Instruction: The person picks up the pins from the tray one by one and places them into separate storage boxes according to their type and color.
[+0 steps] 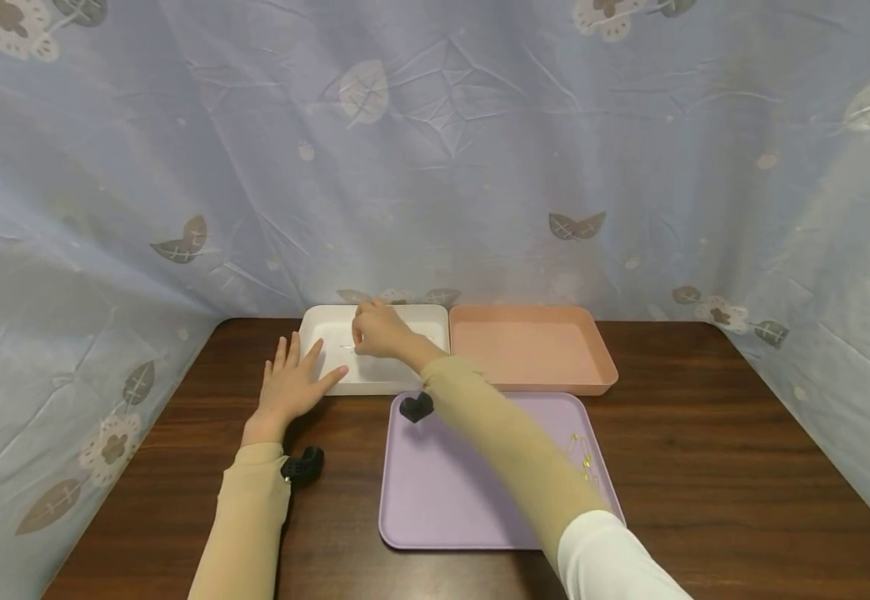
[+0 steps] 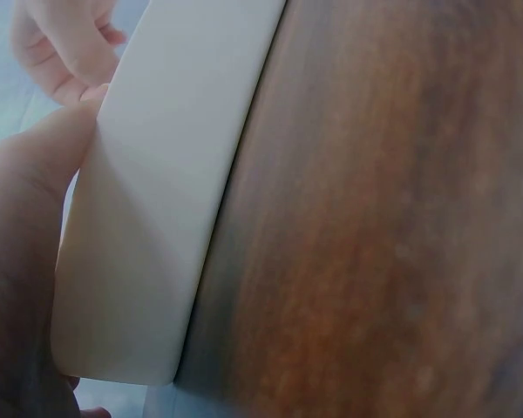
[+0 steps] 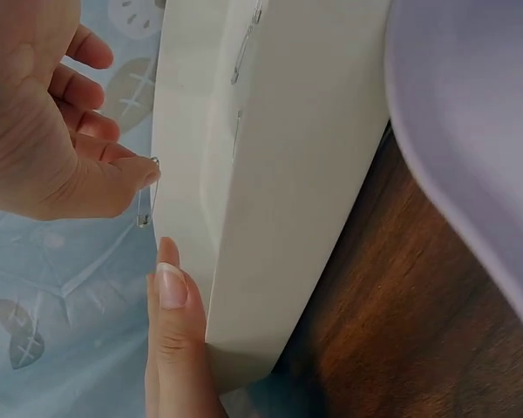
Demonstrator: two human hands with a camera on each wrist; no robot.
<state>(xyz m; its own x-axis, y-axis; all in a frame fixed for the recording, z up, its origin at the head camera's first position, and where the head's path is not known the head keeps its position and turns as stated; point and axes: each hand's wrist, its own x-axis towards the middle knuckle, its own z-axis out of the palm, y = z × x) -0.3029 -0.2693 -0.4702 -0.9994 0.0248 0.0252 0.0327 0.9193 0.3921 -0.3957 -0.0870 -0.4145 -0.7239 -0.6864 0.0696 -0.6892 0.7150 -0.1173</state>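
Observation:
My right hand (image 1: 382, 331) is above the white tray (image 1: 375, 388), pinching a silver safety pin (image 3: 143, 220) between thumb and fingertip. More silver safety pins (image 3: 243, 54) lie inside that tray, seen in the right wrist view. At the tray's left end, my left hand (image 1: 288, 387) rests with its fingers spread; its thumb touches the front rim. Several gold safety pins (image 1: 585, 461) lie on the right side of the lilac tray (image 1: 442, 500), partly beside my right sleeve.
A peach tray (image 1: 532, 346) adjoins the white tray on the right. The lilac tray sits in front of both, under my right forearm. All stand on a dark wooden table (image 1: 720, 467), with a patterned curtain (image 1: 480, 167) behind and at the sides.

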